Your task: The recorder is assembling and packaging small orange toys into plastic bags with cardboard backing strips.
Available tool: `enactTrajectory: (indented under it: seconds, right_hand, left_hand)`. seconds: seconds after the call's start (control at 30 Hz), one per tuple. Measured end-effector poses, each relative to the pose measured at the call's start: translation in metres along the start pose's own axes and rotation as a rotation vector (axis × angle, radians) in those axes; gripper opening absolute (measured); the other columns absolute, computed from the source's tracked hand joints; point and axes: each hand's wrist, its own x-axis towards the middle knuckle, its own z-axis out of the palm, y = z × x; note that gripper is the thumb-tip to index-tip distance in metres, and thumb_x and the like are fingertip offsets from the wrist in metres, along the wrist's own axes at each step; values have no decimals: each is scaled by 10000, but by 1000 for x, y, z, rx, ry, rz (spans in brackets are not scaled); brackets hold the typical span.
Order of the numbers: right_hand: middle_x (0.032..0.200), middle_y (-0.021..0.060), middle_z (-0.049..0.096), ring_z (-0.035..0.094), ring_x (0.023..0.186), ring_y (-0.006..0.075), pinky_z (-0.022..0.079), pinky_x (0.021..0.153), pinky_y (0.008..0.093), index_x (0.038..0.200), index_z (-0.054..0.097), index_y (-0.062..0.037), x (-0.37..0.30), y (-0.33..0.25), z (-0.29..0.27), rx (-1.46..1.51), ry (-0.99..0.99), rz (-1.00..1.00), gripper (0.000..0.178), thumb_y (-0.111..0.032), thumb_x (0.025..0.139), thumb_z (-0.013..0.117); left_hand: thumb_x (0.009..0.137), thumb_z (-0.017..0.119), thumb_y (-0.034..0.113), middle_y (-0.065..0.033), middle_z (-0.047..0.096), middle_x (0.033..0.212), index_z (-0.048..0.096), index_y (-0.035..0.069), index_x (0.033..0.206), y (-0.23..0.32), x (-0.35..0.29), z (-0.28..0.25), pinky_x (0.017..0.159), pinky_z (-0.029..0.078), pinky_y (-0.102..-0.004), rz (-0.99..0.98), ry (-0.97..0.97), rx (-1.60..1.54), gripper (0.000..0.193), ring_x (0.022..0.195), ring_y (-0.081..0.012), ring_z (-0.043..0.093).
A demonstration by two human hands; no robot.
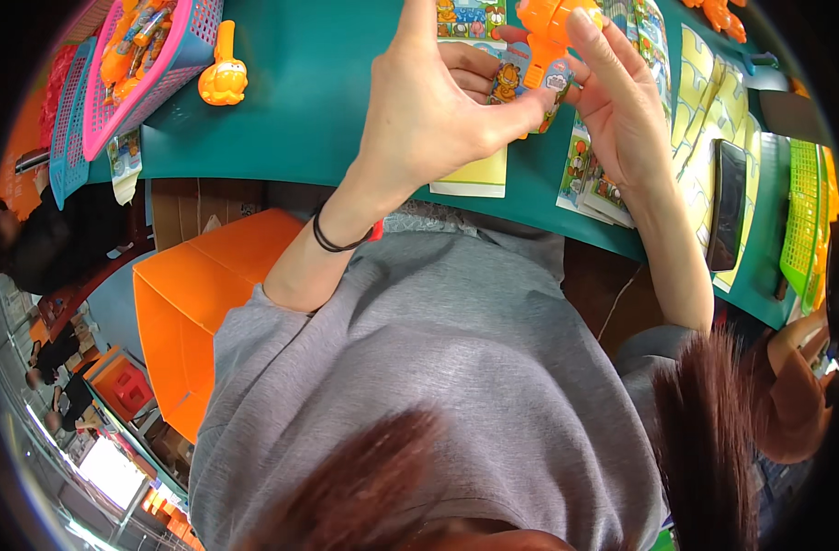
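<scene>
1 o'clock: left hand (pixel 428 115) is pinching printed card (pixel 508 81); right hand (pixel 629 115), fingers half-curled, is gripping orange toy (pixel 548 23). 10 o'clock: pink basket (pixel 197 50) is holding orange pieces (pixel 136 41).

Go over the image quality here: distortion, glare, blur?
Head view: rim black, green table's front edge bowed; head view: a bright panel at lower left burns out white; head view: foreground hair looks soft, while left hand, right hand and orange toy look fairly sharp.
</scene>
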Motion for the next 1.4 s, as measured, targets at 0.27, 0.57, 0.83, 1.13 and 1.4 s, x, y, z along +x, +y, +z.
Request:
enactTrajectory:
  seconds: [0.27, 0.57, 0.83, 1.13, 1.4]
  right_hand:
    - [1141, 71, 621, 584, 1081, 150, 459, 930, 293, 1293, 532, 5, 2, -14, -8, -465, -100, -268, 468, -202, 899, 677]
    - [1196, 143, 608, 672, 955, 223, 559, 860, 323, 1336, 501, 22, -2, -18, 0, -407, -48, -235, 484, -178, 922, 653]
    - [1266, 153, 570, 674, 971, 249, 577, 851, 333, 1354, 481, 20, -3, -10, 4, -276, -17, -105, 481, -215, 955, 609]
    - [1142, 176, 614, 654, 815, 176, 558, 711, 218, 1376, 426, 46, -4, -11, 1, -50, -92, 151, 532, -331, 1008, 500]
    - [1106, 198, 604, 588, 671, 146, 460, 561, 199, 1354, 432, 45, -4, -8, -12, 135, -350, 379, 545, -389, 1025, 436]
  left_hand:
    - [709, 873, 149, -69, 642, 764, 306, 26, 1377, 38, 30, -15, 570, 477, -187, -864, 30, -10, 884, 641, -67, 614]
    - [775, 839, 159, -131, 704, 977, 598, -36, 1112, 25, -1, -26, 787, 556, -266, -585, 274, -193, 458, 849, -162, 693]
    - [847, 767, 122, -80, 720, 846, 691, -26, 900, 15, -8, -15, 710, 545, -236, -516, 441, -208, 175, 777, -108, 682]
    - [823, 779, 90, -63, 726, 829, 699, -20, 877, 12, -3, -23, 695, 535, -234, -428, 384, -126, 146, 767, -94, 675]
    - [678, 857, 107, -19, 722, 1034, 693, 10, 1063, 8, 21, -48, 1090, 322, -400, -32, 120, 265, 429, 1076, -151, 626]
